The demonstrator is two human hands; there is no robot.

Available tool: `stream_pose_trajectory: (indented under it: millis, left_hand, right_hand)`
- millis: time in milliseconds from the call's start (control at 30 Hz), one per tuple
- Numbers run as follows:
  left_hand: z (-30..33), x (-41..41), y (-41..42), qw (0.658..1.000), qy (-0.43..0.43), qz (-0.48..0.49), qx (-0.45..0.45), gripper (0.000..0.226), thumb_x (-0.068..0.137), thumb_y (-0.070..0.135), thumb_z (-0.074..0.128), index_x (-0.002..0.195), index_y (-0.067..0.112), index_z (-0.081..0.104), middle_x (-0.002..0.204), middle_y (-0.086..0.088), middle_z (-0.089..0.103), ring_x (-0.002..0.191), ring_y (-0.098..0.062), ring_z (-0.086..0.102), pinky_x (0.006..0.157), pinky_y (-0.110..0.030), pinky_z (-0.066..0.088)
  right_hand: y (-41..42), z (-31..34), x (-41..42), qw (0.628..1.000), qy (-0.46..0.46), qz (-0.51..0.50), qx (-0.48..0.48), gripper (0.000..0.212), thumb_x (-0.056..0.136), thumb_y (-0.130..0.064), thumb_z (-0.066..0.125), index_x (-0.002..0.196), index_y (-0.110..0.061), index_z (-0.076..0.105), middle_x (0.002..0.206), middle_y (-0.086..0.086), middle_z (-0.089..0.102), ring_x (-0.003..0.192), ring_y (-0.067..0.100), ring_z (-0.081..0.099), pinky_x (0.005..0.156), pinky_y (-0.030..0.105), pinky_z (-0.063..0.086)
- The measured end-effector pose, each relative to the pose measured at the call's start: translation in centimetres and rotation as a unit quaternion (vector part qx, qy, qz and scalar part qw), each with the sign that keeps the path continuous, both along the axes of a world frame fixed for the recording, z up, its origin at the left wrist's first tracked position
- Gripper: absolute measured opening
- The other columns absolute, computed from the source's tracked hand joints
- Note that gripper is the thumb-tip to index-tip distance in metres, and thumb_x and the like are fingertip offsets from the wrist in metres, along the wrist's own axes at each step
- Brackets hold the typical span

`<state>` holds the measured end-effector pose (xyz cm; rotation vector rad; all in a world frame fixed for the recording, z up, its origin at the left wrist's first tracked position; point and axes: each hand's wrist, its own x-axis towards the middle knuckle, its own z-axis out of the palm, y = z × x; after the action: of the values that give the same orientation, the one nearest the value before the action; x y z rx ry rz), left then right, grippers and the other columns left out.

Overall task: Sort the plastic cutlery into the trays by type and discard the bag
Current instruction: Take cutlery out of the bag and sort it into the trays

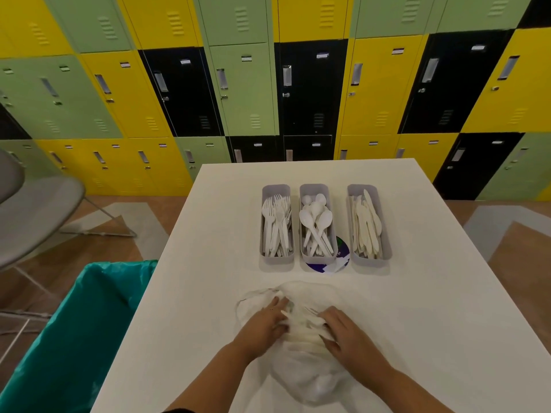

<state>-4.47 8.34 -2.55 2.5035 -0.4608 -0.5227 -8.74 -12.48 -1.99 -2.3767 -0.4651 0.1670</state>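
A clear plastic bag lies crumpled on the white table near me, with white cutlery showing through it. My left hand rests on the bag's left side with fingers extended. My right hand grips the bag's right side, fingers curled into the plastic. Beyond stand three grey trays: the left tray holds forks, the middle tray holds spoons, the right tray holds knives.
A bin lined with a green bag stands at the table's left edge. A purple and white label lies under the middle tray. A grey chair is at the far left. Lockers fill the back wall.
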Motion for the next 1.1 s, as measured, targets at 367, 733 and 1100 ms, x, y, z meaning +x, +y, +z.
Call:
stream_pose_trajectory:
  millis: [367, 733, 1100]
  left_hand:
    - [0.9, 0.4, 0.2, 0.999, -0.026, -0.019, 0.018, 0.02, 0.089, 0.018, 0.057, 0.098, 0.0, 0.06, 0.144, 0.004, 0.045, 0.127, -0.015, 0.048, 0.096, -0.017, 0.035]
    - [12.0, 3.6, -5.4, 0.98, 0.074, 0.09, -0.158, 0.025, 0.094, 0.034, 0.051, 0.104, 0.015, 0.063, 0.097, 0.003, 0.067, 0.087, -0.011, 0.067, 0.079, -0.027, 0.051]
    - [12.7, 3.9, -10.1, 0.891, 0.222, 0.145, -0.368, 0.021, 0.097, 0.02, 0.047, 0.092, 0.007, 0.063, 0.074, -0.007, 0.068, 0.061, -0.016, 0.066, 0.064, -0.024, 0.057]
  right_hand:
    - [-1.7, 7.6, 5.4, 0.783, 0.149, -0.32, 0.512, 0.014, 0.098, -0.014, 0.044, 0.087, -0.017, 0.052, 0.063, -0.001, 0.038, 0.043, 0.004, 0.037, 0.044, 0.018, 0.042]
    - [-1.5, 12.3, 8.6, 0.705, 0.203, -0.262, 0.627, 0.016, 0.098, -0.015, 0.045, 0.083, -0.013, 0.051, 0.058, -0.001, 0.048, 0.047, 0.01, 0.047, 0.061, 0.027, 0.052]
    - [-1.1, 12.5, 9.8, 0.739, 0.281, -0.204, 0.577, 0.022, 0.094, -0.023, 0.05, 0.109, -0.011, 0.059, 0.092, 0.004, 0.072, 0.095, 0.017, 0.07, 0.074, 0.033, 0.055]
